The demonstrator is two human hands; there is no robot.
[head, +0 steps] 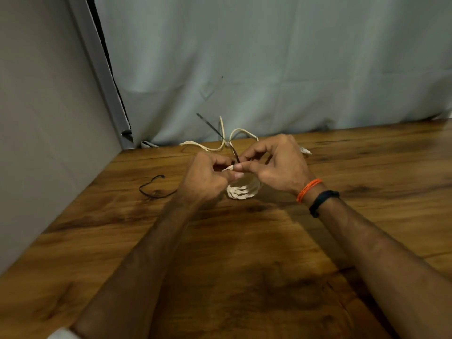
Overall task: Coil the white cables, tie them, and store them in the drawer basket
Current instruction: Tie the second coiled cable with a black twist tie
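Coiling: a bundle of white cable wound in loops (243,190) sits on the brown wood-grain table (244,265), just under both hands.
Tie: a thin black tie strip (220,134) rises from between the fingertips, slanting up and left.
Left hand (208,179): fingers curled, pinching at the coil's top.
Right hand (276,162): thumb and forefinger pinch the strip's lower end.
Loose cable: uncoiled white cable (220,143) lies behind the hands.
Other tie: a bent black strip (152,189) lies well left.
Backdrop: a pale grey cloth curtain (269,69).
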